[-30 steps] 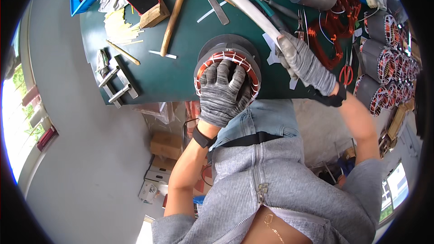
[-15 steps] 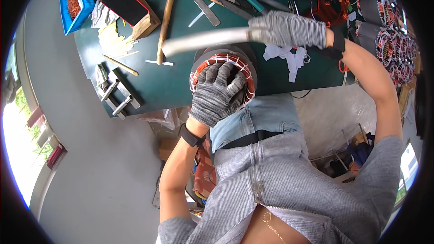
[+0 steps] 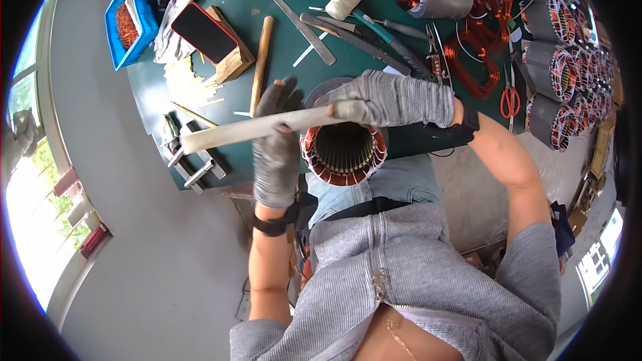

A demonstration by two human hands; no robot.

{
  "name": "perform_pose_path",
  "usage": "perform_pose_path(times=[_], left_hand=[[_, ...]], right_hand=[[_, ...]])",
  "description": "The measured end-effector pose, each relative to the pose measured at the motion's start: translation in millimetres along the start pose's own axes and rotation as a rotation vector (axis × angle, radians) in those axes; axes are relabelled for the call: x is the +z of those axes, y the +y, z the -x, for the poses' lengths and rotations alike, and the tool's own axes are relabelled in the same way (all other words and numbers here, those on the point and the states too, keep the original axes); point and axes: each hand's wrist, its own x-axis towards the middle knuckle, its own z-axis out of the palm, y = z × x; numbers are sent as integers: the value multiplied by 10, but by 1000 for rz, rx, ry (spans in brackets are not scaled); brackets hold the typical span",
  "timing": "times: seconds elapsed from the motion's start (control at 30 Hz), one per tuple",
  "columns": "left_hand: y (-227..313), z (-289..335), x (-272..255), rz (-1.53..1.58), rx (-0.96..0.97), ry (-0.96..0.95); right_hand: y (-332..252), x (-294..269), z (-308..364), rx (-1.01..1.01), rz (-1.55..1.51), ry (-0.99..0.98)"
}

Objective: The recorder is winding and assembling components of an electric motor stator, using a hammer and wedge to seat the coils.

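Observation:
My right hand [image 3: 381, 100], in a grey knit glove, grips one end of a long pale flat bar [image 3: 231, 134]. The bar extends left above the table's front part, slightly blurred. My gloved left hand [image 3: 277, 154] is upright behind the bar's middle, its fingers stretched past the far side and apart; the thumb tip seems to overlap the bar. Below my right hand stands a motor stator [image 3: 344, 154], its slotted bore facing up and its copper winding ring laced with white cord. My right hand and the bar hide its far rim.
On the green table [image 3: 227, 110] lie a wooden stick [image 3: 262, 60], a white-headed mallet [image 3: 344, 3], a metal blade [image 3: 301, 23], red-handled scissors [image 3: 510, 101] and a phone [image 3: 205, 33] on a wood block. Copper coils [image 3: 471, 70] and several finished stators [image 3: 548, 120] are at right.
My left hand has lifted off the stator's winding and moved left to the bar, uncovering the bore. My right hand has come lower and left with the bar.

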Motion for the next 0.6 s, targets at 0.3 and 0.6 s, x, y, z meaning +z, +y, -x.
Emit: perform_pose_path(times=[0.3,0.6], left_hand=[[696,-621,-20,-34,480,-188],[378,-553,277,-50,315,-364]], right_hand=[[1489,29,4,731,849,793],[1215,-105,307,437,385,674]])
